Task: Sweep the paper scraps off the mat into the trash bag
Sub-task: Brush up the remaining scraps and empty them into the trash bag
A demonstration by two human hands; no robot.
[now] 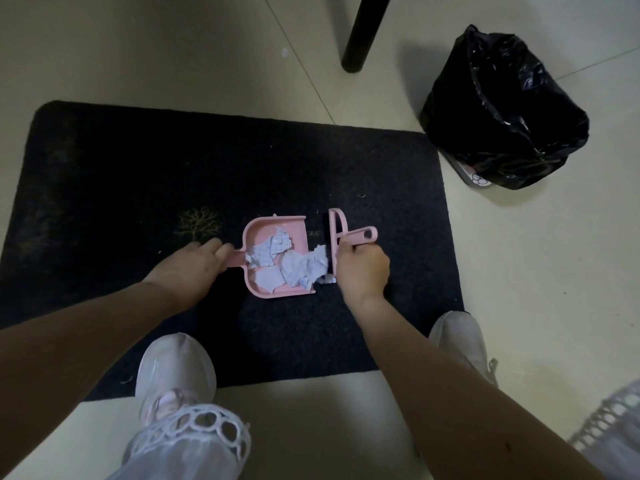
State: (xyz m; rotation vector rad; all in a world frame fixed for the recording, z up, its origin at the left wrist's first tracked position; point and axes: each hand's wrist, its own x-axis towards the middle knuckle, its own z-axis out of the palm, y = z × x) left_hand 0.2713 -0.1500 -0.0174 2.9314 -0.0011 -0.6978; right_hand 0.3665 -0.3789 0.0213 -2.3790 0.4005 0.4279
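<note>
The left hand (194,263) curls its fingers around the short handle of a pink dustpan (263,237), holding it flat on the mat with the open mouth turned to the right. The right hand (362,270) is closed around the handle of a pink hand brush (341,233), whose looped handle end sticks out to the right past the knuckles. The brush stands at the dustpan's mouth, its dark bristles pressed against the nearest scraps.

The paper scraps (277,261) (white, some with a printed grid) lie mostly inside the dustpan, piled from its middle to its near right corner; a few crumpled bits sit right at the lip, under the bristles, and whether they are fully in the pan cannot be told.

The dustpan and brush sit a little right of the middle of the black mat (121,161), which lies on a pale tiled floor (173,46). A faint gold tree motif (198,221) shows on the mat just far of the left hand.

The black trash bag (502,109) stands open on the floor beyond the mat's far right corner, well apart from the dustpan. A black furniture leg (360,32) rises at the far edge, left of the bag. Near the viewer, two pale shoes (175,368) rest on the mat's near edge.
</note>
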